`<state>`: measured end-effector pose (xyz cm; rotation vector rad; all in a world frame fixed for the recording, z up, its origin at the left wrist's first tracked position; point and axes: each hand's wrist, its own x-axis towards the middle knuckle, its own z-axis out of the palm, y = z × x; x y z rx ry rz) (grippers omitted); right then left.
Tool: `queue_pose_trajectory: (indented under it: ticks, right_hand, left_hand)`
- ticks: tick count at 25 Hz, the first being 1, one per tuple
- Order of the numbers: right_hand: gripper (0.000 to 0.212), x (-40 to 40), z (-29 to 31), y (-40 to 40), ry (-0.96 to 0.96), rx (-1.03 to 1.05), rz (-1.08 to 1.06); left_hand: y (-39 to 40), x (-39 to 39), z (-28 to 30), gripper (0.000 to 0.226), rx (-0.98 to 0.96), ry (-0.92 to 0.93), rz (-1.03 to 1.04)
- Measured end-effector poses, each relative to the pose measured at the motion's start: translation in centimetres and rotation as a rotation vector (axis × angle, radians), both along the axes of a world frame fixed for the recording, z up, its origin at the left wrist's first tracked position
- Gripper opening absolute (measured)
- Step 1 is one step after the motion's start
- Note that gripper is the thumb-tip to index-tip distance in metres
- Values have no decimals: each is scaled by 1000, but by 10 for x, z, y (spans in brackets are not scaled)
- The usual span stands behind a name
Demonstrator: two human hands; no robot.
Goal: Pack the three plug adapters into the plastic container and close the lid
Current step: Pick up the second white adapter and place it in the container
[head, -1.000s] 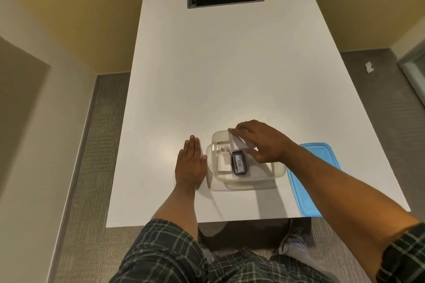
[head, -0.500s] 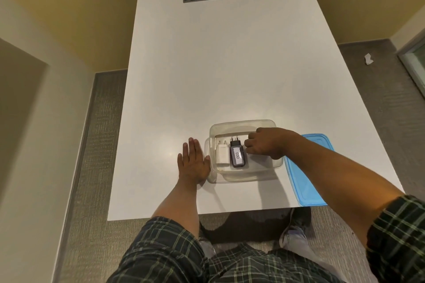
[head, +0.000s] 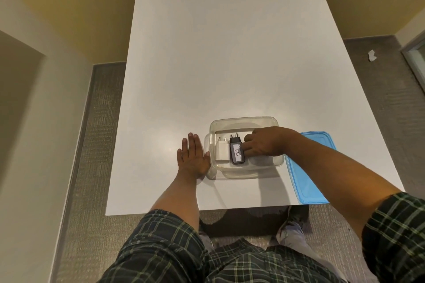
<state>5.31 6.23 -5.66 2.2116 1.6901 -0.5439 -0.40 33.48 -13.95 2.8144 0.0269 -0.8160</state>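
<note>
clear plastic rectangular container (head: 246, 122) sits near table edge w/ a white two-pin plug adapter (head: 222, 151) and a black two-pin adapter w/ "030" label (head: 236, 152) lying side by side inside. right hand (head: 264, 142) is curled down in the container beside the black one; can't tell if it grasps the 3rd adapter, hidden. left hand (head: 192, 158) lies flat, fingers spread, against container's left wall. step looks like placing the last adapter; next: withdraw, fetch blue plastic lid (head: 310, 167) just right of container, press on.

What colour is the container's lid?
Light blue; the lid lies on the table right of the container, clearest in the head view.
</note>
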Motion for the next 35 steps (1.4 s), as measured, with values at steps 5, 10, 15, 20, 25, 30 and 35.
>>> queue_pose_trajectory:
  ticks: [5,10,15,20,25,30,35]
  right_hand:
    - [83,-5,3,-9,226,40,-541]
    - [76,-19,-2,5,65,-77,-700]
    - [67,-26,-13,12,119,73,-831]
    - [81,-31,-12,10,205,195,-856]
    - [79,-35,-9,6,185,177,-847]
    - [78,-42,-8,9,102,148,-844]
    - [70,-44,7,7,77,225,-863]
  left_hand:
    - [-2,-5,-3,71,20,-89,13]
    - [3,-10,-3,79,45,-135,-89]
    - [6,-9,-3,68,21,-138,-137]
    - [5,-9,-3,68,45,-130,-146]
    - [5,-10,1,68,48,-124,-146]
    - [10,-11,4,76,38,-163,-158]
    - [12,-3,27,54,-56,-225,-106]
